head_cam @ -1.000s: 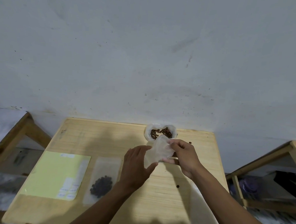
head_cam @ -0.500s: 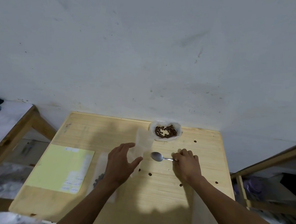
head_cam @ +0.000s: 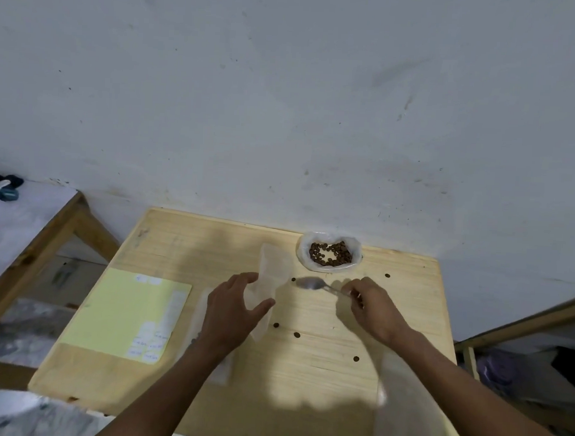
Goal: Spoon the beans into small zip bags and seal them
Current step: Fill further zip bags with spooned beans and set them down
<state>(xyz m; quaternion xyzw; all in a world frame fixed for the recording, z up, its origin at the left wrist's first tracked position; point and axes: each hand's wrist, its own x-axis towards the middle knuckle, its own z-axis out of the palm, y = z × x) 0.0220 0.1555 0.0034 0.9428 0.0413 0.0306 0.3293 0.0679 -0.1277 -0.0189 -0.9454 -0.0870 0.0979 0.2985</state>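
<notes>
Your left hand [head_cam: 234, 310] sits palm down just left of the worktop's centre, forearm entering from 6 o'clock. Fingers reach toward 12 o'clock, thumb swung out toward 3 o'clock. Between thumb and fingers you hold a small translucent zip bag [head_cam: 271, 277], which stands up from the grip with its open end toward 12 o'clock. The grip reads as a loose pinch; the film is pale and blurred, so the exact contact is hard to judge.

Your right hand [head_cam: 373, 309] lies at 3 o'clock of the left, forearm coming in from 5 o'clock. Its fingers are curled and pinch the handle end of a metal spoon [head_cam: 312, 283]. The spoon's bowl points toward 9 o'clock, near the bag; the blur makes it unclear whether the spoon is lifted or resting on the wood.

The beans [head_cam: 331, 253] sit in a white plastic-lined container [head_cam: 356, 251] at 12 o'clock on the wooden worktop [head_cam: 321, 379], against the wall. Loose beans [head_cam: 296, 334] lie scattered on the wood between and around your hands.

A second flat bag [head_cam: 196, 313] lies mostly under your left wrist. A pale yellow sheet [head_cam: 121, 312] lies at 9 o'clock. Another clear plastic sheet [head_cam: 402, 407] drapes over the worktop's edge at 5 o'clock.
</notes>
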